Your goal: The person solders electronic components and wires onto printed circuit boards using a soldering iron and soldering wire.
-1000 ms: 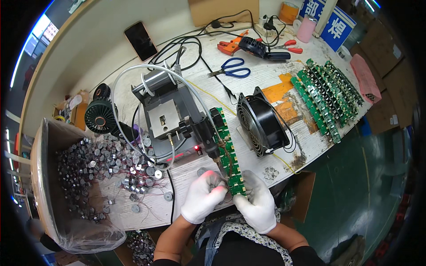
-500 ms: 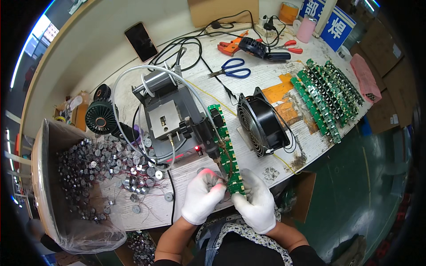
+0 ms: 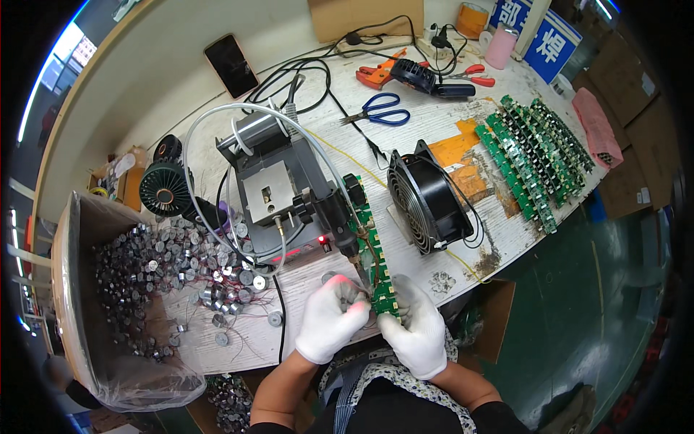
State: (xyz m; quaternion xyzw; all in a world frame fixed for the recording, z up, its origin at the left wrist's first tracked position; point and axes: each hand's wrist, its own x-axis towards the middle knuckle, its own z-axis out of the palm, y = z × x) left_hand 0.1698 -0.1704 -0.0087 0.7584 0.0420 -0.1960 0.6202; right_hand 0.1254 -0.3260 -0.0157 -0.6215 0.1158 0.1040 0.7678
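Cluttered white workbench (image 3: 434, 137). Both gloved hands curled at near edge: left hand (image 3: 331, 318) fingers pinched at green circuit board strip (image 3: 372, 253), right hand (image 3: 418, 327) gripping its near end, beside black fan (image 3: 423, 201).

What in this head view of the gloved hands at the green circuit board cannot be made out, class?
- Left hand: what its fingers pinch is too small to tell.
- Green circuit board: near end hidden by the right hand; parts too small.
- Box of small metal cylinders: far corner cut by the rim.
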